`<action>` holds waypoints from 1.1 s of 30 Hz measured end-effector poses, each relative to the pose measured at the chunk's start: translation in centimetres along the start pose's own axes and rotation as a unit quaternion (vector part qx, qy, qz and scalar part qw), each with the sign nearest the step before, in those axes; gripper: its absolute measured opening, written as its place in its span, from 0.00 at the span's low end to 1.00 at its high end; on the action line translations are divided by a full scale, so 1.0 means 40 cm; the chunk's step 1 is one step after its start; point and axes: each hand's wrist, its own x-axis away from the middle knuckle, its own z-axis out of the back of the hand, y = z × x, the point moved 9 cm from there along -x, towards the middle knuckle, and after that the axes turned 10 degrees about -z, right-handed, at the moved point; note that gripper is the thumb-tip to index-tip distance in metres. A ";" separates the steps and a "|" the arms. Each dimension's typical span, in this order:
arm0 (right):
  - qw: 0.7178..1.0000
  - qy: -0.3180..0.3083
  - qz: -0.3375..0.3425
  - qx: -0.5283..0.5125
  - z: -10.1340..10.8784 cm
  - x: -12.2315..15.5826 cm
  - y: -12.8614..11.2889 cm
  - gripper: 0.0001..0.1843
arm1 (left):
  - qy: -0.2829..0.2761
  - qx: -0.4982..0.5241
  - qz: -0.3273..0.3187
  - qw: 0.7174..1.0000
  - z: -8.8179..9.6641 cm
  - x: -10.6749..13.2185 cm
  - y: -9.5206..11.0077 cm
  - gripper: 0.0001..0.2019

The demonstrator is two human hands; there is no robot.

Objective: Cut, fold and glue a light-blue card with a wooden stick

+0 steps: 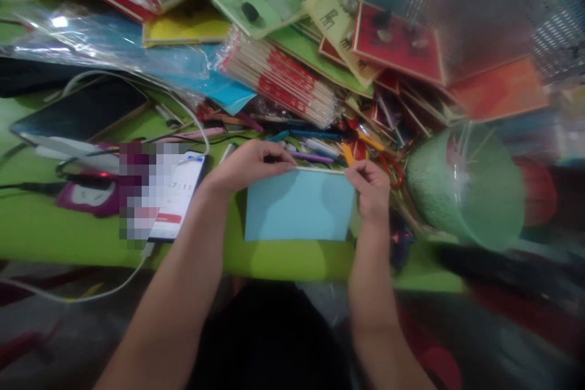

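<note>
A light blue sheet of paper (299, 207) lies flat on the green table (55, 231) in front of me. Along its far edge runs a thin wooden stick (320, 169). My left hand (249, 164) pinches the stick at its left end, fingers pressed together. My right hand (370, 186) pinches the stick's right end at the sheet's top right corner. Both forearms reach in from below.
A phone (176, 198) with a lit screen and white cable lies left of the sheet. Behind are pens, scissors (388, 164), a bundle of sticks (278, 76), coloured craft boards and plastic-wrapped paper. A green basket (466, 195) stands to the right. A dark tablet (80, 109) rests far left.
</note>
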 end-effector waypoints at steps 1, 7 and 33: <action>1.000 -0.008 -0.003 -0.001 -0.004 0.000 0.002 0.19 | 0.002 -0.001 0.002 1.000 0.000 0.000 -0.002 0.17; 0.998 -0.052 -0.018 0.042 -0.025 0.007 0.018 0.15 | -0.004 0.010 0.000 1.000 -0.011 -0.003 -0.002 0.17; 0.992 -0.091 0.019 0.089 -0.075 0.017 0.000 0.10 | -0.043 -0.046 -0.001 0.998 -0.030 -0.002 0.030 0.13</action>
